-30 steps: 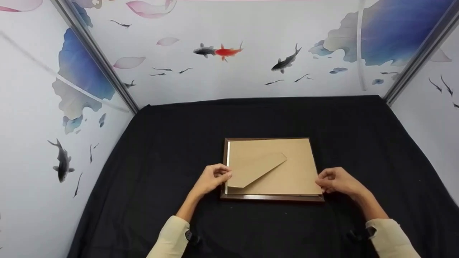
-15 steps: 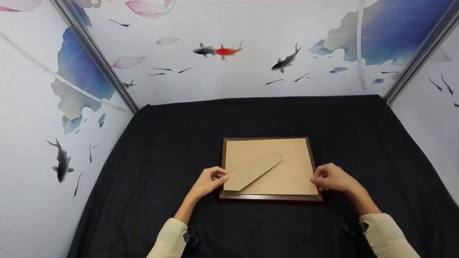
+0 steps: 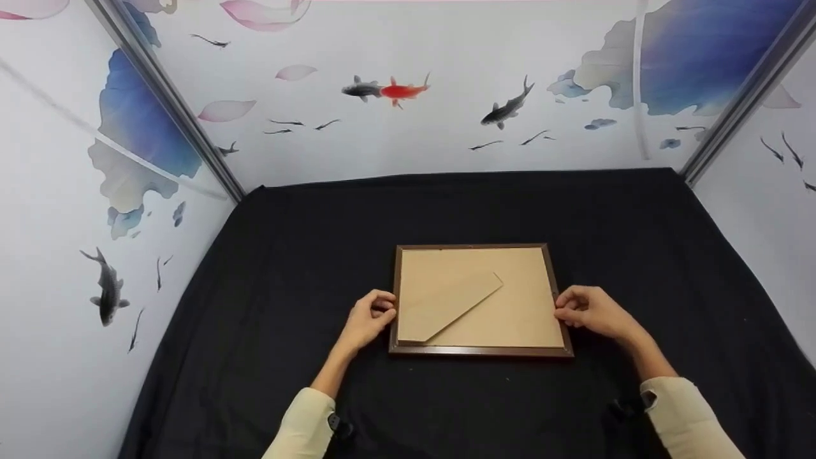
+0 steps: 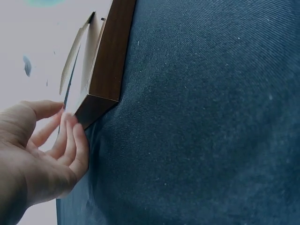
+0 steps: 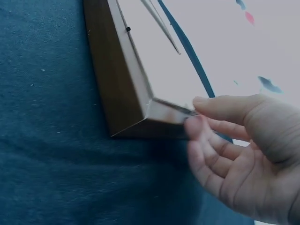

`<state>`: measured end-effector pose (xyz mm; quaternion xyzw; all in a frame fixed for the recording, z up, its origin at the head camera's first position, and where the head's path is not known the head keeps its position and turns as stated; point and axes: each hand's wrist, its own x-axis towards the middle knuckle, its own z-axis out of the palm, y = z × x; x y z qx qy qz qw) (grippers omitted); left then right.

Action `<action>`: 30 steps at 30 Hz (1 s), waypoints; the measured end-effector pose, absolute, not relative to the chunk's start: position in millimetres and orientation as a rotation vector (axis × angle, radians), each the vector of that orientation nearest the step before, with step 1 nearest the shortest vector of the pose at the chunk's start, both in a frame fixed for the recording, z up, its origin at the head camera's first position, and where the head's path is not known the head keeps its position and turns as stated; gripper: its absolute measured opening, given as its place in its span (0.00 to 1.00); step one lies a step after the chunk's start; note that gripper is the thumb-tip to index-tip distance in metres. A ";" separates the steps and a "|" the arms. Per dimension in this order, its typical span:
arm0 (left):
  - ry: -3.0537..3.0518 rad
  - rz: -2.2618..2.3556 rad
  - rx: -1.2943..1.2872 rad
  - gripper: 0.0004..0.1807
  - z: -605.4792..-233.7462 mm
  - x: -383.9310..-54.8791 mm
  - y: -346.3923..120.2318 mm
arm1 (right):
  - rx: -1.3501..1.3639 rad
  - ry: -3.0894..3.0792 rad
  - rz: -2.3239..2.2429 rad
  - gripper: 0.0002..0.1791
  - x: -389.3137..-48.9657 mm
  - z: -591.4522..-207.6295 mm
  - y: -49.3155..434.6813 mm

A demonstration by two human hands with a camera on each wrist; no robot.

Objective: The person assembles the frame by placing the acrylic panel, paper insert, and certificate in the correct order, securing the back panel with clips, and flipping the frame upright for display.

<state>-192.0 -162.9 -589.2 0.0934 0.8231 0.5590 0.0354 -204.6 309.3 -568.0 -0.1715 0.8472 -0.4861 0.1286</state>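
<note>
A brown picture frame (image 3: 481, 351) lies back side up on the black cloth. Its tan backing board (image 3: 523, 319) sits within the rim, and a slanted easel leg (image 3: 446, 305) of the same board lies across it. At the left rim, my left hand (image 3: 368, 320) holds the edge between thumb and curled fingers; the left wrist view has the fingertips at the frame's side (image 4: 110, 56) by its corner. My right hand (image 3: 596, 311) pinches the right rim, the thumb over the top edge and the fingers against the side in the right wrist view.
A black cloth (image 3: 306, 242) covers the table. White panels (image 3: 446, 38) painted with fish and leaves enclose it at the back and both sides, joined by metal posts (image 3: 746, 95) at the corners. Dark wrist straps (image 3: 340, 426) show at the sleeves.
The backing board has dropped from overlapping the rim to sitting inside it, with the whole border now visible. Both hands have shifted slightly left, and lately a little up along the rim.
</note>
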 end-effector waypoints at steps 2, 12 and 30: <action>2.513 1.721 0.215 0.17 -588.6 -191.9 -161.7 | -0.463 2.472 -1.465 0.11 -204.1 -572.6 309.3; 2.447 1.676 0.095 0.24 -588.2 -191.7 -156.5 | -0.317 2.534 -1.510 0.20 -202.4 -580.5 302.6; 2.416 1.635 0.109 0.30 -589.1 -194.6 -160.0 | -0.385 2.659 -1.585 0.20 -206.4 -588.8 289.5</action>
